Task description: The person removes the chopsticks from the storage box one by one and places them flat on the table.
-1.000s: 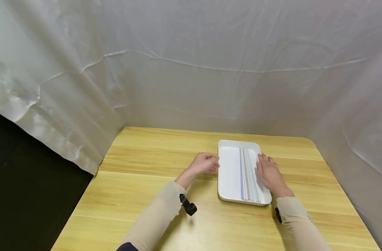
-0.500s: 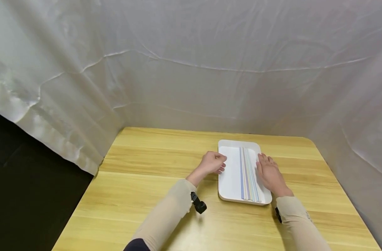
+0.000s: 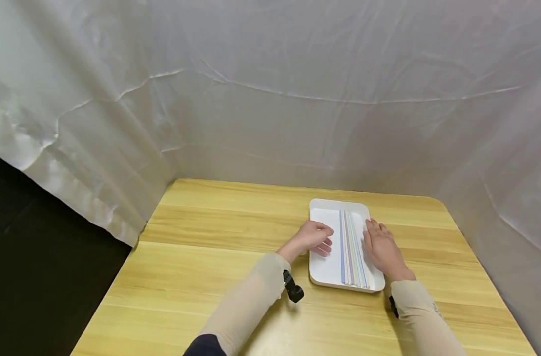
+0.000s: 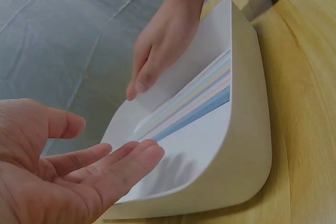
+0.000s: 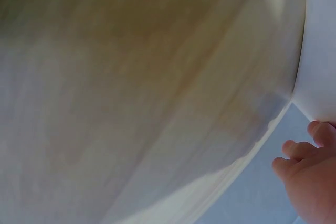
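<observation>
A white rectangular tray point(image 3: 325, 269) lies on the wooden table, toward the right in the head view. Inside it, along the right half, several long thin pastel straws or strips point(image 3: 351, 252) lie side by side; their exact kind cannot be told. My left hand point(image 3: 314, 237) hovers over the tray's left side with relaxed fingers, holding nothing. In the left wrist view its fingertips point(image 4: 149, 153) appear in front of the tray's inside, near the straws' ends. My right hand point(image 3: 383, 249) holds the tray's right wall, thumb on the inner side and fingers on the outer.
The wooden table point(image 3: 199, 287) extends left of the tray. Pale curtains point(image 3: 270, 123) hang behind the table and at both sides. A black camera point(image 3: 293, 289) is strapped to the left wrist. Dark floor point(image 3: 43, 277) shows at far left.
My left hand has moved rightward from beside the tray's left wall to over its inside. The right hand, the tray and the straws have stayed in place.
</observation>
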Tool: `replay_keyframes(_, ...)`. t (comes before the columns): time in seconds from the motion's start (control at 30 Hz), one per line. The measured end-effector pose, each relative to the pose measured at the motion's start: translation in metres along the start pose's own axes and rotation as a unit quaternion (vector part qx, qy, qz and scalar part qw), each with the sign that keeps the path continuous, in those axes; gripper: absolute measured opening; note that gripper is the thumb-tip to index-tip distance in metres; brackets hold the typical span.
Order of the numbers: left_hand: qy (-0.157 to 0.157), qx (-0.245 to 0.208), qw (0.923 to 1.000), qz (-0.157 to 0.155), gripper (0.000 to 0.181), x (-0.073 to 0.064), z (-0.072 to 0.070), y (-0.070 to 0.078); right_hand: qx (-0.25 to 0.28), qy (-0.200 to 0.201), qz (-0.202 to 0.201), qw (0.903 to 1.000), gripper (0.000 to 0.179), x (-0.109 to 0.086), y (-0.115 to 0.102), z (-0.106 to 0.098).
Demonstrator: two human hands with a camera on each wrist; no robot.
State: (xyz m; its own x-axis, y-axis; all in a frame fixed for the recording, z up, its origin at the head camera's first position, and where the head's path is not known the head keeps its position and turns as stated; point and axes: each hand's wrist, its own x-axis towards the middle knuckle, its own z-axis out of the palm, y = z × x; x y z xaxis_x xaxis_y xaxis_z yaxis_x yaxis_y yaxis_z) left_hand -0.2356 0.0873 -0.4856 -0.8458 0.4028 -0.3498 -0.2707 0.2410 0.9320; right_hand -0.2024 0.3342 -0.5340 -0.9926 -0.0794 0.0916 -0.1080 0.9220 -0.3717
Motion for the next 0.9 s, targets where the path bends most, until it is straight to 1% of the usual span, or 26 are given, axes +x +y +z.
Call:
replay_keyframes(0.23, -0.001, 0.004, 0.9999, -0.013, 0.034, 0.007, 0.017, 0.0, -0.006, -0.004, 0.005, 1.0, 0.06, -0.002, 0.0, -0.001)
replay_keyframes(0.37, 0.013, 0.004, 0.9998, -0.018, 0.031, 0.007, 0.023, 0.0, -0.009, -0.008, 0.008, 0.9999, 0.061, -0.002, 0.0, 0.0)
replay_keyframes(0.53, 0.037, 0.017, 0.999, -0.016, 0.029, 0.003, 0.025, -0.001, -0.014, -0.004, 0.004, 0.9999, 0.06, -0.001, 0.0, 0.001)
replay_keyframes(0.63, 0.045, 0.021, 0.9986, -0.017, 0.028, 0.004, 0.025, -0.002, -0.013, -0.003, 0.001, 0.9999, 0.06, 0.0, -0.001, 0.0)
replay_keyframes(0.7, 0.047, 0.022, 0.9984, -0.019, 0.028, 0.005, 0.026, -0.003, -0.013, -0.002, -0.001, 0.9999, 0.059, 0.001, -0.001, -0.001)
replay_keyframes(0.9, 0.04, 0.025, 0.9983, -0.035, 0.023, 0.006, 0.029, -0.003, -0.016, 0.0, -0.001, 0.9999, 0.059, 0.001, -0.001, -0.002)
